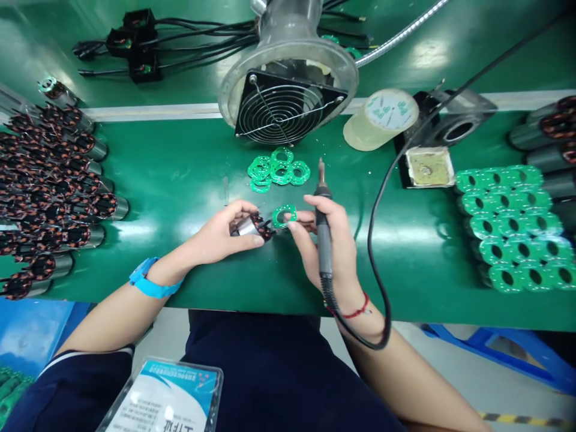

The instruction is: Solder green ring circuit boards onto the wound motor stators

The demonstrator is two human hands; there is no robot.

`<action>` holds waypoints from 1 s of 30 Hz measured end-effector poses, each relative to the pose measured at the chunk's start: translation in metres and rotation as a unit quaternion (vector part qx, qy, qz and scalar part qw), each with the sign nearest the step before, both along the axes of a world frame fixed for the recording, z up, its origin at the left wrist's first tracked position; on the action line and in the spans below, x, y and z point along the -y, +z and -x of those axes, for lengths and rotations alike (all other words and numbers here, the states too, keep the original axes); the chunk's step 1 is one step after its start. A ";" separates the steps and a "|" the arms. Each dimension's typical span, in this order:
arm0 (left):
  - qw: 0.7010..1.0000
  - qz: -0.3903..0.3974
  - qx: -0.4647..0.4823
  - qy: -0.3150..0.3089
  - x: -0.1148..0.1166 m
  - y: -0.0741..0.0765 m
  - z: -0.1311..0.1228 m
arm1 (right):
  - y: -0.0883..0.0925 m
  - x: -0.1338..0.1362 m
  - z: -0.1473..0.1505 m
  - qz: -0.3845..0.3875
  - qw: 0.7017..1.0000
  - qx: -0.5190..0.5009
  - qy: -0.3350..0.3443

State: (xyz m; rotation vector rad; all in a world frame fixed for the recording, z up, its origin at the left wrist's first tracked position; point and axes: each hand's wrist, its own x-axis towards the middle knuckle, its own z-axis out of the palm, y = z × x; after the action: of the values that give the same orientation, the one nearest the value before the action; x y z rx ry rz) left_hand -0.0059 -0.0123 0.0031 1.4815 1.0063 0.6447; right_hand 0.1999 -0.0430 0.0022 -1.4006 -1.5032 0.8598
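My left hand (222,234) is closed around a motor stator (249,227), a short metal cylinder with copper windings, tilted so that its wound end faces right. Between the thumb and fingertips of my right hand (335,240) is a green ring-shaped circuit board (283,216), right beside the stator's wound end. Whether board and stator touch, I cannot tell. The same hand also carries a soldering iron (324,234), its tip pointing up and away from me. A loose pile of similar green ring boards (281,173) lies just beyond my hands.
Many wound stators (45,198) stand at the left. Stacked green boards (517,228) fill the right side. A fan-fronted extractor hood (279,108) hangs over the back. A tape roll (382,120) and an iron stand with sponge (429,167) are back right; the iron's cable (371,234) loops beside my right hand.
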 end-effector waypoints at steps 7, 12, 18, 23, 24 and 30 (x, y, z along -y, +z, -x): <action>0.955 -0.210 -0.196 -0.073 -0.006 0.003 0.004 | -0.006 -0.011 0.018 -0.002 0.987 -0.155 0.034; 0.928 -0.255 -0.257 -0.084 -0.005 0.004 0.000 | -0.007 -0.011 0.019 -0.058 0.994 -0.018 0.089; 0.931 -0.232 -0.259 -0.109 -0.006 0.010 0.010 | -0.002 0.003 0.008 0.004 0.980 0.151 0.130; 0.948 -0.203 -0.213 -0.120 -0.011 0.017 0.023 | 0.010 -0.005 -0.007 0.103 0.966 0.187 0.145; 0.951 -0.198 -0.205 -0.118 -0.012 0.016 0.023 | 0.012 -0.009 -0.009 0.092 0.968 0.186 0.142; 0.956 -0.201 -0.195 -0.084 -0.013 0.002 0.013 | 0.021 -0.028 -0.004 -0.008 0.971 0.174 0.165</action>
State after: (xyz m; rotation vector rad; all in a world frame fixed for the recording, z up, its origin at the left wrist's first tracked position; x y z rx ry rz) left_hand -0.0189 0.0007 0.0055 2.0886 1.0702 0.4563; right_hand 0.2039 -0.0152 0.0232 -1.3582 -2.0502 0.8243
